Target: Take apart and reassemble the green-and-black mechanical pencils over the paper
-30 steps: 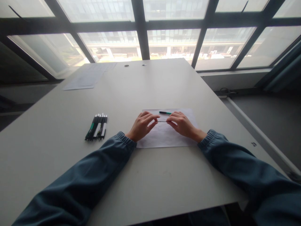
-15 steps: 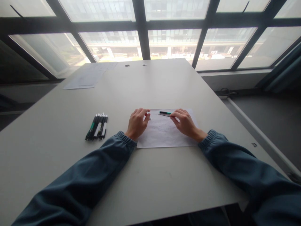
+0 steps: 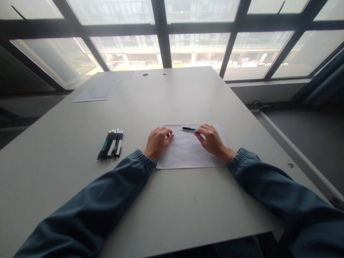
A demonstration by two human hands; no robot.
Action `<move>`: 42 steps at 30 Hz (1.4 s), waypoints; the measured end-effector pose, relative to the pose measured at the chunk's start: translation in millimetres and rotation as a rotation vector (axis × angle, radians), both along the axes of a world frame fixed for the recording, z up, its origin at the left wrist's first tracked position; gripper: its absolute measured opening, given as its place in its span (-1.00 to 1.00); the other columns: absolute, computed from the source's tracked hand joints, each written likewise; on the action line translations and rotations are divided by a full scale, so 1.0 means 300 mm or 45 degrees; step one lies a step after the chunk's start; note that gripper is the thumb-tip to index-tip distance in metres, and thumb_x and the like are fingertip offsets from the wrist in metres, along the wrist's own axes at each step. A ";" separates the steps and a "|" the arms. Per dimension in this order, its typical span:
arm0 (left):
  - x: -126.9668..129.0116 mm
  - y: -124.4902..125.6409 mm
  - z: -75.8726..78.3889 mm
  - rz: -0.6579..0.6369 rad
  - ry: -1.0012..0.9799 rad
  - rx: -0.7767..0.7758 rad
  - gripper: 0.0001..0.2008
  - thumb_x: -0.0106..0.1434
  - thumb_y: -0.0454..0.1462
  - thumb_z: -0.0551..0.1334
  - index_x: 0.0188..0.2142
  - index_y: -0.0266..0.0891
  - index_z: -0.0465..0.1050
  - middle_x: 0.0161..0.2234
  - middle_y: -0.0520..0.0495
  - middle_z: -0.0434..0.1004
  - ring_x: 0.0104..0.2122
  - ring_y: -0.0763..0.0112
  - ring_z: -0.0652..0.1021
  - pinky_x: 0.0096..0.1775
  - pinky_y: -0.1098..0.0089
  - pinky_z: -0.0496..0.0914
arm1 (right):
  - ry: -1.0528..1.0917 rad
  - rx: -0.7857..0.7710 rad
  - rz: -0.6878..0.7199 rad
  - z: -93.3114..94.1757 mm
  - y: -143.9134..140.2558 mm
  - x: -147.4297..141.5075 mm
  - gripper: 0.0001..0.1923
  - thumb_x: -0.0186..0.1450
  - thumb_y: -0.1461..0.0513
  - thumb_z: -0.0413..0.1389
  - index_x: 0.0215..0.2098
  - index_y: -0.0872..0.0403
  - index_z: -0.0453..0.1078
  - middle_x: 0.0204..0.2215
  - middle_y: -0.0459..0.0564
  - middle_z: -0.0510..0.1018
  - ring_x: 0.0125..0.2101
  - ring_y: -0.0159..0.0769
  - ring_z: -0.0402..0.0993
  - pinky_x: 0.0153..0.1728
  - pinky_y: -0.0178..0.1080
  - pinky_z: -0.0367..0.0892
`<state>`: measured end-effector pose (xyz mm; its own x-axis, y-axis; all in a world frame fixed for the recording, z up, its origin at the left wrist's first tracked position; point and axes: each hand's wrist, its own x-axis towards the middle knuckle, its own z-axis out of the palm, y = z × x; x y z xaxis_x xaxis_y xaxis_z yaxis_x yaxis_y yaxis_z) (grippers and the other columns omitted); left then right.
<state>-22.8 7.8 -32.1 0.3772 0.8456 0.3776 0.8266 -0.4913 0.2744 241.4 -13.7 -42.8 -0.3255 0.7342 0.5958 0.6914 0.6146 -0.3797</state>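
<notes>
A sheet of white paper (image 3: 188, 154) lies in front of me under both hands. Over its right part, my right hand (image 3: 211, 139) pinches a thin dark pen refill (image 3: 187, 131) whose tip points left. Just beyond the refill, a green and black pen barrel (image 3: 188, 128) rests on the paper, its right end hidden behind my fingers. My left hand (image 3: 158, 142) is on the paper's left edge, thumb and fingers curled close together. Something tiny and pale shows at its fingertips, too small to name.
Several pens (image 3: 110, 145) lie side by side to the left, black with white and green parts. More papers (image 3: 96, 87) are at the table's far left. Two small round items (image 3: 145, 75) sit near the far edge, before the windows (image 3: 199, 52).
My left hand's fingers have curled and moved slightly nearer to me, and the small white piece that hung below them is now mostly hidden. My right hand and the refill have barely moved.
</notes>
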 end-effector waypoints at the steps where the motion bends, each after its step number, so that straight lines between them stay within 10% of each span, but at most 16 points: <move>1: 0.000 -0.001 0.001 -0.005 -0.001 0.001 -0.91 0.35 -0.24 0.24 -0.23 -0.16 0.53 -0.28 -0.06 0.59 -0.21 0.21 0.52 -0.09 0.22 0.35 | 0.001 -0.003 0.000 0.000 0.000 0.001 -0.83 0.42 0.28 0.08 -0.31 0.03 0.47 -0.33 0.00 0.56 -0.25 -0.19 0.42 -0.13 -0.13 0.26; 19: 0.022 -0.012 0.009 -0.216 -0.517 0.171 -0.87 0.35 -0.20 0.27 -0.26 -0.19 0.56 -0.32 -0.04 0.62 -0.35 0.38 0.55 -0.18 0.31 0.48 | 0.000 -0.017 0.046 -0.004 0.000 -0.003 -0.81 0.44 0.25 0.06 -0.30 0.02 0.47 -0.32 0.01 0.57 -0.25 -0.19 0.43 -0.13 -0.12 0.26; 42: 0.029 -0.021 0.006 -0.352 -0.487 0.114 -0.85 0.36 -0.17 0.26 -0.24 -0.17 0.57 -0.35 -0.05 0.58 -0.35 0.40 0.54 -0.21 0.34 0.48 | -0.021 0.011 0.160 -0.002 -0.007 -0.005 -0.82 0.45 0.26 0.05 -0.29 0.02 0.47 -0.31 0.01 0.57 -0.22 -0.20 0.42 -0.10 -0.13 0.28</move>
<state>-14.0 1.5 -30.3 0.4028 0.6912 0.6000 0.5098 -0.7139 0.4801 239.9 -15.7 -43.2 -0.4244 0.6817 0.5959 0.6149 0.7001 -0.3630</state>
